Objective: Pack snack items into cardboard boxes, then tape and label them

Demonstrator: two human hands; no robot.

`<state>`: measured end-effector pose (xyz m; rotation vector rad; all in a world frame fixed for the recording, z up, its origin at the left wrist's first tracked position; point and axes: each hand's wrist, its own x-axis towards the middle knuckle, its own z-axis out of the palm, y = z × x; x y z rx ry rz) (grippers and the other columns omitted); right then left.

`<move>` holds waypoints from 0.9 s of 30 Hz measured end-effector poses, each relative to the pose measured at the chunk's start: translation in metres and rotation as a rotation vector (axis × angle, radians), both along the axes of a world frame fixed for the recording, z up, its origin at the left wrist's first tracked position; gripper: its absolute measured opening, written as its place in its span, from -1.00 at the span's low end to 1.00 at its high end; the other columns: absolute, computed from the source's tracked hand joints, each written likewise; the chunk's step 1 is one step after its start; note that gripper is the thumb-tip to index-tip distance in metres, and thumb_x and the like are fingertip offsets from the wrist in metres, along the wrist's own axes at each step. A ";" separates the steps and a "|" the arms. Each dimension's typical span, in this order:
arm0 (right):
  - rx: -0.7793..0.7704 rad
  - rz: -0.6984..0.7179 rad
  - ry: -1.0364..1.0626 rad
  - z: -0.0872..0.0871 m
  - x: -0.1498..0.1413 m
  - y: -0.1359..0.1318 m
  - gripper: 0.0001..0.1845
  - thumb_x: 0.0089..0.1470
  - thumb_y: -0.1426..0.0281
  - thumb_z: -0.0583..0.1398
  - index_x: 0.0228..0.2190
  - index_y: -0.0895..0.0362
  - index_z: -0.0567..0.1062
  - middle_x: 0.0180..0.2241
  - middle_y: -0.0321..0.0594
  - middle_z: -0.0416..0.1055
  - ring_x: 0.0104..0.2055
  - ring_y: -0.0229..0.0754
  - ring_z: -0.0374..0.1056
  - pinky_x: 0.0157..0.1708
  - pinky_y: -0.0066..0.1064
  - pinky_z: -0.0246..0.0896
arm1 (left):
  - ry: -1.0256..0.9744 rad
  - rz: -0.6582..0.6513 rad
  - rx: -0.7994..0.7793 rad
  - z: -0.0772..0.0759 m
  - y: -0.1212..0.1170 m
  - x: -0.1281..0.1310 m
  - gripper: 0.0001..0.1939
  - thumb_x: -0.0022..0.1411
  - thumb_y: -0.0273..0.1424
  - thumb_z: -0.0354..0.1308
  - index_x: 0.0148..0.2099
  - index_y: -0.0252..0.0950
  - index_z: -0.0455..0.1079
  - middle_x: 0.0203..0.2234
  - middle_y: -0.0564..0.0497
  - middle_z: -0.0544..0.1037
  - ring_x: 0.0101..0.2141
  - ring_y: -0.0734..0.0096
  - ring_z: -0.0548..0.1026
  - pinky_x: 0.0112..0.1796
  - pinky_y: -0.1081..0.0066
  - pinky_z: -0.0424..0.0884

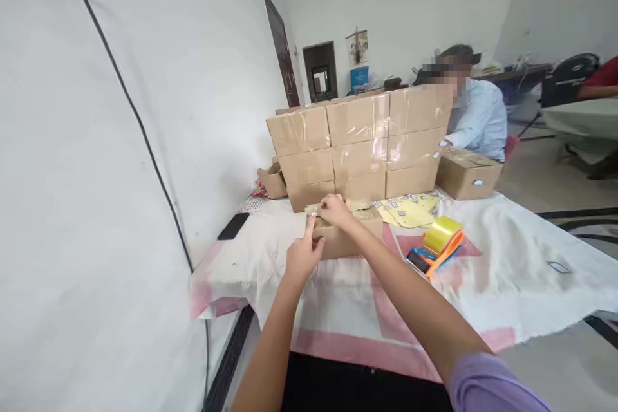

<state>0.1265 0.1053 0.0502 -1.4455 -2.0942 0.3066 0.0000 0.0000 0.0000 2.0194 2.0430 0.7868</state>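
Observation:
A small cardboard box (345, 243) lies on the cloth in front of me, with clear tape across its top. My left hand (303, 256) is at the box's left end, index finger stretched out to the top edge and thumb apart against the front side. A small whitish piece (313, 213) shows by that fingertip; I cannot tell whether it is tape or a label. Over the top of the box, my right hand (337, 210) has its fingers pinched together near the left end. What they hold, if anything, is too small to make out.
Taped cardboard boxes (360, 158) stand stacked behind. On the cloth-covered table (338, 322) are a phone (234, 226), a yellow label sheet (410, 211) and a tape dispenser (444, 248) with yellow tape. A person (483, 112) sits behind another box (468, 174).

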 end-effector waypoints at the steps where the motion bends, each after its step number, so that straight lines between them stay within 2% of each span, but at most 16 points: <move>1: 0.000 0.002 0.001 0.000 0.000 0.000 -0.80 0.15 0.35 0.20 -0.39 0.09 0.64 -0.11 -0.16 0.58 0.06 0.02 0.33 0.00 -0.18 -0.01 | -0.026 0.005 0.006 0.000 -0.001 0.001 -0.23 0.36 -0.18 0.03 0.52 -0.17 -0.10 -0.42 0.02 0.63 -0.32 0.18 0.59 -0.33 0.38 0.26; 4: -0.001 0.002 0.003 0.000 0.000 -0.001 -0.80 0.15 0.36 0.20 -0.39 0.08 0.64 -0.12 -0.17 0.58 0.05 0.01 0.33 0.02 -0.19 -0.01 | -0.071 0.014 0.010 0.000 -0.004 0.003 -0.18 0.37 -0.18 0.03 0.54 -0.20 -0.20 -0.39 0.02 0.64 -0.35 0.21 0.58 -0.34 0.39 0.27; 9: -0.013 -0.010 0.001 -0.001 0.000 0.001 -0.82 0.14 0.37 0.20 -0.40 0.07 0.63 -0.11 -0.18 0.57 0.06 -0.02 0.32 0.05 -0.21 -0.01 | -0.049 0.018 -0.015 0.002 -0.002 0.003 -0.34 0.38 -0.23 0.04 0.47 -0.12 0.08 -0.37 -0.02 0.64 -0.30 0.18 0.60 -0.26 0.37 0.32; 17: -0.036 -0.087 -0.034 0.000 -0.004 0.001 -0.81 0.11 0.27 0.24 -0.33 0.07 0.64 -0.01 -0.07 0.49 0.10 0.04 0.29 0.10 -0.20 0.03 | -0.063 0.010 -0.002 -0.001 -0.003 -0.001 -0.42 0.39 -0.31 0.03 0.43 -0.08 0.17 -0.36 -0.02 0.65 -0.27 0.19 0.61 -0.20 0.37 0.36; 21: -0.041 -0.144 -0.082 0.004 -0.006 0.000 -0.58 0.07 0.25 0.29 -0.06 0.19 0.53 0.05 0.08 0.44 0.13 0.11 0.28 0.11 -0.17 0.05 | -0.075 0.015 0.009 -0.003 -0.003 0.001 -0.40 0.38 -0.31 0.04 0.43 -0.08 0.16 -0.35 0.00 0.65 -0.27 0.20 0.61 -0.22 0.38 0.35; 23: -0.041 -0.160 -0.105 0.005 -0.006 -0.002 -0.51 0.10 0.22 0.28 0.01 0.22 0.46 0.07 0.10 0.43 0.15 0.12 0.27 0.12 -0.17 0.05 | -0.080 0.021 0.009 -0.004 -0.003 0.003 -0.40 0.38 -0.31 0.03 0.43 -0.08 0.15 -0.35 0.00 0.65 -0.28 0.21 0.61 -0.24 0.38 0.35; 25: -0.033 -0.163 -0.129 0.005 -0.008 -0.004 -0.46 0.14 0.11 0.24 0.02 0.21 0.43 0.08 0.10 0.41 0.16 0.12 0.26 0.13 -0.16 0.04 | -0.080 0.029 0.006 -0.005 -0.003 0.004 -0.40 0.38 -0.31 0.02 0.43 -0.07 0.13 -0.37 0.00 0.65 -0.31 0.21 0.60 -0.28 0.39 0.33; 27: -0.026 -0.168 -0.155 0.005 -0.011 -0.006 -0.31 0.10 -0.06 0.22 0.05 0.19 0.41 0.11 0.11 0.39 0.17 0.15 0.24 0.15 -0.15 0.03 | -0.072 0.043 0.003 -0.006 -0.004 0.006 -0.39 0.38 -0.30 0.01 0.44 -0.05 0.12 -0.38 0.01 0.64 -0.33 0.18 0.60 -0.31 0.38 0.30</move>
